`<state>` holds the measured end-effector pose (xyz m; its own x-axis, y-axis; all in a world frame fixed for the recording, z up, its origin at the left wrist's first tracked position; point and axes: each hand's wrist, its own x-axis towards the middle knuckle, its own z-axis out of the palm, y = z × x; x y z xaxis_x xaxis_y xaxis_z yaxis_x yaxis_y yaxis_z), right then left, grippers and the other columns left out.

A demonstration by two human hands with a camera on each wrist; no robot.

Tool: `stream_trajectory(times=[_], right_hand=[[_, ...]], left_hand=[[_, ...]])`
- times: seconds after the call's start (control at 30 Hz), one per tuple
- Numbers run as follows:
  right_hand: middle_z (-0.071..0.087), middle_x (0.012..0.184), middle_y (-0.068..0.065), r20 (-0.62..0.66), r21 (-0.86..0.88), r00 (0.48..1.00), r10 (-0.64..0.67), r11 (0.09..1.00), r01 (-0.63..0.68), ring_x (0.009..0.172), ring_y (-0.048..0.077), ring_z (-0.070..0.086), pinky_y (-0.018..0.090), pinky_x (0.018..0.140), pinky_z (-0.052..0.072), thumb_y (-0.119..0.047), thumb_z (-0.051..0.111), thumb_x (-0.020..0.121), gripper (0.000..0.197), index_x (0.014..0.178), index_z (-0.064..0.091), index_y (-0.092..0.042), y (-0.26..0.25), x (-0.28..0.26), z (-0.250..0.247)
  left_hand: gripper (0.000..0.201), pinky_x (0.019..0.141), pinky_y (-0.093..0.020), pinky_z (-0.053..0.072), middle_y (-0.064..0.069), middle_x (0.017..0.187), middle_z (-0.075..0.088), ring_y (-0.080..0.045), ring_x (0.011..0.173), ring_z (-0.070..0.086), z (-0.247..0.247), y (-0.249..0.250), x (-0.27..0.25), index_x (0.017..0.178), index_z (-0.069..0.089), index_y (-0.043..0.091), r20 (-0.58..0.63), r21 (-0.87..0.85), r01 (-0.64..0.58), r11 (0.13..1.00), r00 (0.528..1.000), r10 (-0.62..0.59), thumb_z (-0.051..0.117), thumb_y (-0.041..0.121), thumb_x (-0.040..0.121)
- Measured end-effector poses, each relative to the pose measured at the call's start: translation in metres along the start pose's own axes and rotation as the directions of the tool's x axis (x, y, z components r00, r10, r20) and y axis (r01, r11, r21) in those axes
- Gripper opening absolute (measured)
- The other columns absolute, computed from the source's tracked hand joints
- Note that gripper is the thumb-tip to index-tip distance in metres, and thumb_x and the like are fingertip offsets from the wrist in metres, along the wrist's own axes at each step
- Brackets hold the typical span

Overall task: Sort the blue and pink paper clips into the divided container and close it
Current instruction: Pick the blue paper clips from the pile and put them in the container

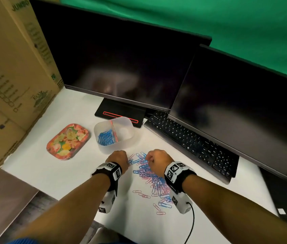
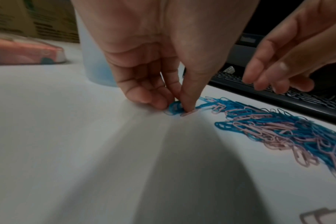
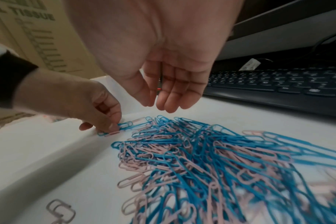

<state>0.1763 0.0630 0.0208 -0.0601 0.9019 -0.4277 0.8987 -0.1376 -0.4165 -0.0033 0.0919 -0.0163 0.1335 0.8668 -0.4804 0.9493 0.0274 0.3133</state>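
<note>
Blue and pink paper clips [image 1: 148, 175] lie heaped low and centre on the white tabletop [image 1: 60, 173], most still unsorted. The left hand [image 2: 153, 84] pinches blue clips at the heap's edge; the right hand [image 3: 163, 84] hovers with fingers relaxed, holding nothing. Beyond, mid-frame, the divided container [image 1: 121, 143] holds blue clips only, its floral lid [image 1: 67, 140] off. Only the wrist views show the pinch; only the head view shows the container's contents.
</note>
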Motion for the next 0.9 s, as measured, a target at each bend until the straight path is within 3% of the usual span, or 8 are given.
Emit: stream_trajectory(times=[0.1,0.27,0.47,0.6,0.73,0.83,0.9], right_hand=[[0.062,0.116,0.0,0.021,-0.144,0.999,-0.031,0.989,0.034,0.105,0.023,0.062,0.031,0.09,0.053,-0.011,0.052,0.089,0.027,0.106,0.068,-0.025,-0.017,0.013,0.004],[0.056,0.121,0.007,0.093,-0.328,0.982,-0.167,0.926,0.188,0.11,0.029,0.058,0.035,0.093,0.05,-0.01,0.052,0.087,0.032,0.115,0.064,-0.02,-0.037,0.032,0.019],[0.056,0.117,0.011,0.143,-0.465,0.963,-0.228,0.844,0.268,0.109,0.031,0.057,0.037,0.09,0.05,-0.009,0.053,0.088,0.027,0.112,0.064,-0.011,-0.045,0.042,0.033],[0.055,0.117,0.012,0.142,-0.441,0.961,-0.237,0.854,0.276,0.111,0.03,0.055,0.036,0.09,0.048,-0.007,0.051,0.088,0.024,0.11,0.061,-0.009,-0.045,0.045,0.033],[0.057,0.116,0.013,0.145,-0.356,0.961,-0.238,0.893,0.275,0.109,0.032,0.056,0.036,0.091,0.05,-0.006,0.048,0.088,0.023,0.107,0.061,-0.008,-0.044,0.043,0.026],[0.065,0.103,0.011,0.05,-0.152,0.981,-0.185,0.97,0.19,0.097,0.031,0.062,0.034,0.083,0.053,-0.01,0.048,0.088,0.018,0.098,0.063,-0.012,-0.037,0.04,0.018],[0.066,0.091,0.007,0.006,0.013,0.992,-0.128,0.992,0.128,0.089,0.028,0.063,0.032,0.081,0.053,-0.011,0.051,0.088,0.02,0.104,0.061,-0.017,-0.025,0.038,0.012]], left_hand=[[0.024,0.078,-0.034,0.053,-0.008,0.105,0.067,-0.028,0.095,0.063,0.0,-0.006,-0.003,0.1,0.066,0.011,-0.001,-0.048,0.034,0.998,0.999,-0.034,0.064,0.029,0.083],[0.019,0.081,-0.028,0.047,-0.007,0.107,0.067,-0.026,0.099,0.061,-0.002,-0.016,-0.007,0.099,0.066,0.013,-0.026,-0.205,0.043,0.978,0.998,-0.05,0.067,0.021,0.081],[0.031,0.079,-0.022,0.042,-0.005,0.108,0.069,-0.023,0.1,0.063,-0.004,-0.028,-0.014,0.116,0.065,0.021,-0.044,-0.368,0.021,0.93,0.998,-0.04,0.057,0.019,0.087],[0.017,0.077,-0.022,0.039,-0.003,0.102,0.069,-0.024,0.098,0.061,-0.007,-0.034,-0.012,0.099,0.068,0.023,-0.014,-0.407,0.037,0.913,0.999,-0.046,0.056,0.025,0.088],[0.013,0.071,-0.023,0.041,0.0,0.079,0.067,-0.02,0.078,0.059,-0.005,-0.037,-0.011,0.081,0.066,0.019,-0.017,-0.492,0.028,0.87,0.999,-0.042,0.058,0.025,0.088],[0.013,0.075,-0.029,0.053,-0.002,0.074,0.07,-0.02,0.069,0.063,-0.004,-0.036,-0.011,0.084,0.063,0.024,0.005,-0.6,0.025,0.799,1.0,-0.028,0.057,0.014,0.088],[0.022,0.07,-0.029,0.057,-0.006,0.074,0.071,-0.02,0.064,0.066,-0.003,-0.031,-0.011,0.095,0.061,0.024,0.022,-0.682,0.033,0.73,0.999,-0.024,0.053,0.005,0.088]])
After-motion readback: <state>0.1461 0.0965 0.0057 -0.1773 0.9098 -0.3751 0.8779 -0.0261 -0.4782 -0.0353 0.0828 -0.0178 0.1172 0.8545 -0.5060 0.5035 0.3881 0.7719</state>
